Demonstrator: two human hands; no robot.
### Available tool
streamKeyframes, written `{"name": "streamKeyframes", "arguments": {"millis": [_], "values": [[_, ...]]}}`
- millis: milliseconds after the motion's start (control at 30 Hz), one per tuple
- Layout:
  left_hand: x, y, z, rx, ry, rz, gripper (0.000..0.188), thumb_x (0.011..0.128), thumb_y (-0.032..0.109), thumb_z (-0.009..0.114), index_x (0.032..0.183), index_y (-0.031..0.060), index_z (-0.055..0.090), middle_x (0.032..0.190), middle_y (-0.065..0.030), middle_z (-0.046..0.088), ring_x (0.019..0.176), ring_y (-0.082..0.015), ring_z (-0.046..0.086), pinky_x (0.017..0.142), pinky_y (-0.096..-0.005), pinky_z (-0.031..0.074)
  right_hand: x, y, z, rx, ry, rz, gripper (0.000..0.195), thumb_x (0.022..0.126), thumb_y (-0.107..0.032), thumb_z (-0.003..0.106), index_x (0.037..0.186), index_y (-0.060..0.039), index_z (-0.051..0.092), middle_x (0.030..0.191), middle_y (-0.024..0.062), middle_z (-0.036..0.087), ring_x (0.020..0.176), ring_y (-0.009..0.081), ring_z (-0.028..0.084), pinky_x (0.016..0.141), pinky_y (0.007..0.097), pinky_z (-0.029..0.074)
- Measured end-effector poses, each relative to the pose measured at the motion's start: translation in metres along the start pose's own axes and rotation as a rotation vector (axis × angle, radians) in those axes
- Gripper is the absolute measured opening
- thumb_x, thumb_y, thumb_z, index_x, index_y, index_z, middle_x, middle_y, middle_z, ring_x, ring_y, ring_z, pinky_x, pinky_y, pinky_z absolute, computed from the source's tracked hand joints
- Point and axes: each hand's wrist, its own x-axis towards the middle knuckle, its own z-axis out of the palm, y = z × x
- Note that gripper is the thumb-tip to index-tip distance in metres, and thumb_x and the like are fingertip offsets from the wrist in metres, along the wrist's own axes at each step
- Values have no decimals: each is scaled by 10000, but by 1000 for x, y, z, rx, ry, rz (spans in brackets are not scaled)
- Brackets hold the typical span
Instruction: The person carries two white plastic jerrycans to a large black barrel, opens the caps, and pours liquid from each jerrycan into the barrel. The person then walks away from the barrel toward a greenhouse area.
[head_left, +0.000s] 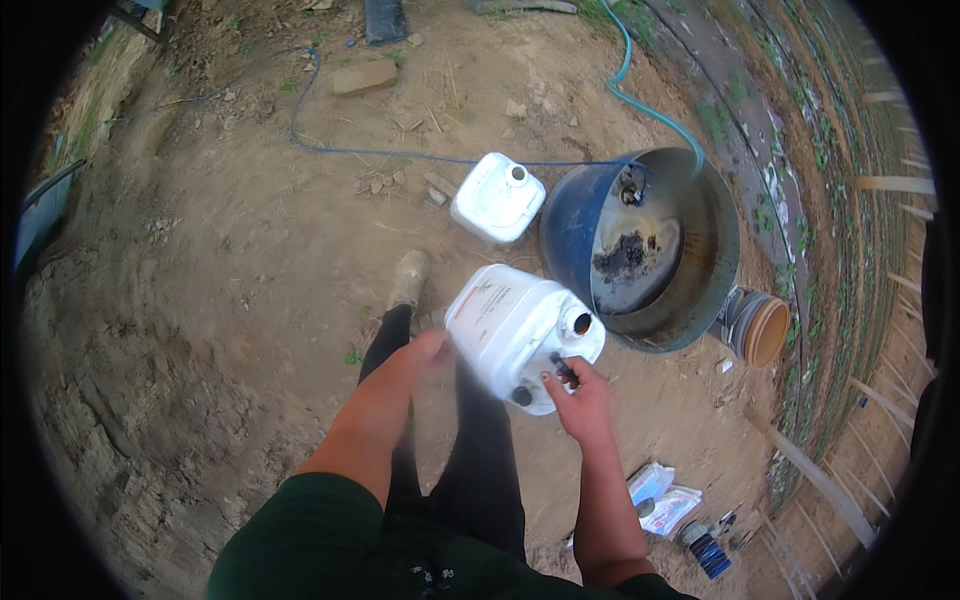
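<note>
A white plastic jerrycan (499, 322) with a printed label is held tilted before me, its open mouth towards the blue drum (566, 225). My right hand (583, 397) grips its black-topped handle area, fingers closed around a dark part. My left hand (431, 349) is blurred beside the can's lower end; whether its fingers hold the can is unclear. A black cap or knob (522, 395) shows on the can's top. Inside the wide open drum are a dark patch of residue and a small fitting. A second white jerrycan (487, 196), uncapped, stands on the soil left of the drum.
A blue hose (360, 151) and a green hose (645, 109) run into the drum. A bucket (766, 330) lies against its right side. Plastic packets (671, 510) and a blue container (705, 551) lie lower right. A brick (365, 78) lies farther off; planted rows run along the right.
</note>
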Motion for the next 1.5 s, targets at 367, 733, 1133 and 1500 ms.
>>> {"name": "streamKeyframes", "arguments": {"millis": [367,733,1133,1500], "values": [[-207,-131,-208,-66,421,336,345,1032,228,659,1319,44,608,1068,-140,719,979,-260,723,826,-367,595,185,130,152,-277,-280,4,633,832,-453,799,1257,7,709,1214,261,739,1168,425,699,1001,466,554],[-333,-325,-303,-216,620,-109,439,957,150,694,1359,1,600,1086,-180,757,918,-307,762,737,-444,609,225,159,202,-757,-466,-479,366,989,-284,523,1136,-75,785,1123,229,756,1077,413,712,962,512,561],[-324,-110,-364,-560,531,503,457,993,129,639,1425,-6,574,1164,-153,717,981,-265,754,816,-370,600,163,-139,154,-955,-342,65,784,1049,-691,422,1147,-10,798,1208,265,747,1218,401,678,1057,444,516],[-399,-116,-510,-436,546,271,467,939,168,702,1352,-31,611,1026,-153,758,851,-242,757,740,-387,596,199,-271,286,-1393,-846,-569,402,1083,-381,444,1360,-239,698,1139,198,768,1113,395,726,950,526,570]]}}
